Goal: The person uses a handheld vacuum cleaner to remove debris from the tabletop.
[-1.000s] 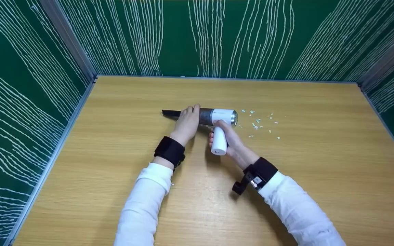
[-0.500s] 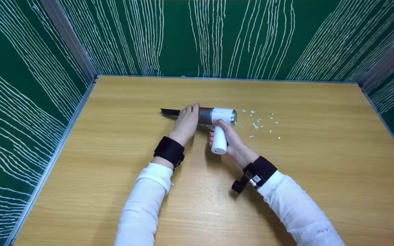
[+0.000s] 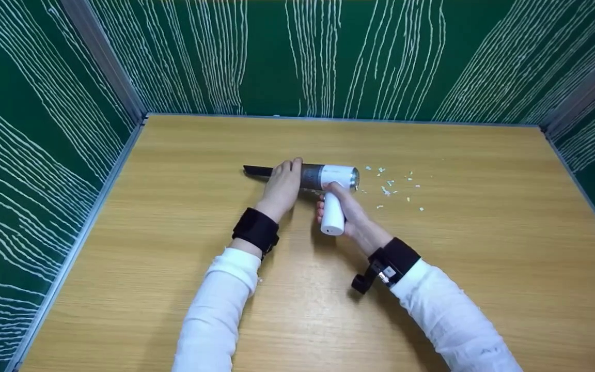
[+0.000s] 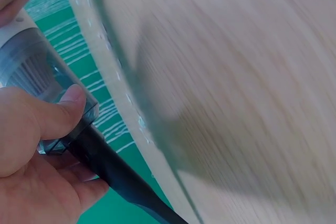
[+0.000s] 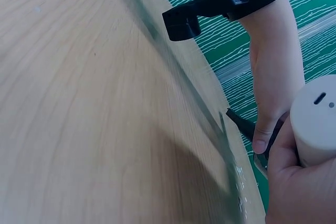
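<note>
A white and grey handheld vacuum cleaner point(image 3: 340, 175) lies sideways over the table, its black crevice nozzle point(image 3: 257, 171) pointing left. Around the front end, where the nozzle meets the clear dust cup point(image 4: 39, 66), my left hand point(image 3: 283, 186) grips it; in the left wrist view the thumb presses on the cup's edge and the fingers curl beneath the nozzle. My right hand point(image 3: 351, 211) holds the white handle point(image 3: 332, 217), fingers wrapped round it and thumb near its top. The right wrist view shows the handle's round end point(image 5: 320, 108) close up.
Small pale paper scraps point(image 3: 386, 191) are scattered on the wooden table point(image 3: 457, 248) right of the vacuum, with a few beneath it. Green walls point(image 3: 266, 57) with white wavy lines enclose the back and sides. Black straps with cameras point(image 3: 393, 261) sit on both wrists.
Both hands keep their hold on the vacuum cleaner. It shifts only very slightly, with the handle end a touch lower and to the right; the scraps stay put.
</note>
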`<move>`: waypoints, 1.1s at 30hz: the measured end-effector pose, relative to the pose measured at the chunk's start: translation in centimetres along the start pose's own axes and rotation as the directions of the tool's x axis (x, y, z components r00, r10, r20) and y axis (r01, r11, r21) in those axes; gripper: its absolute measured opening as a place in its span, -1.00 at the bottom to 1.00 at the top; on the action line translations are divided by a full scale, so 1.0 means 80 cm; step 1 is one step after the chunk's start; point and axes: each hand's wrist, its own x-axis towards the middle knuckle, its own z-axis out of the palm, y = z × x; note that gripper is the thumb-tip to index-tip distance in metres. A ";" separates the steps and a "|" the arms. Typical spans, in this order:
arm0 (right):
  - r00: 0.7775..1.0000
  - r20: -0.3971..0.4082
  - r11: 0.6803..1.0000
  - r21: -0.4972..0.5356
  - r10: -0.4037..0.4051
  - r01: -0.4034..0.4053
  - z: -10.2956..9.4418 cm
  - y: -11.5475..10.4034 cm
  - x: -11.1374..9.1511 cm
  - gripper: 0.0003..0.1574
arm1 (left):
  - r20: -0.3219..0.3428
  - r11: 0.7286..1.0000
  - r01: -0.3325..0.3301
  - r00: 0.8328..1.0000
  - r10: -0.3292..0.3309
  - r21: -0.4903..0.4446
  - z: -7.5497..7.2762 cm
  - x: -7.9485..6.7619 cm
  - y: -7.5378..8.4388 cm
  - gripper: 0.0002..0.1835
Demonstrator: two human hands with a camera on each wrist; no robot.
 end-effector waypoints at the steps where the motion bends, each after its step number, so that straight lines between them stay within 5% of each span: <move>1: 1.000 0.000 1.000 0.001 0.000 0.000 0.000 0.000 0.000 -0.71 | -0.001 1.000 -0.002 1.000 0.002 0.003 0.000 0.000 0.000 -0.49; 15: 1.000 -0.001 1.000 -0.017 0.013 -0.013 -0.010 -0.005 -0.009 -0.69 | 0.012 0.999 -0.013 1.000 0.013 0.039 -0.001 0.000 0.008 -0.47; 33: 0.981 0.170 0.990 0.088 0.094 -0.110 -0.050 -0.026 -0.032 -0.66 | -0.001 0.995 -0.083 0.997 0.083 0.055 -0.004 -0.005 0.030 -0.44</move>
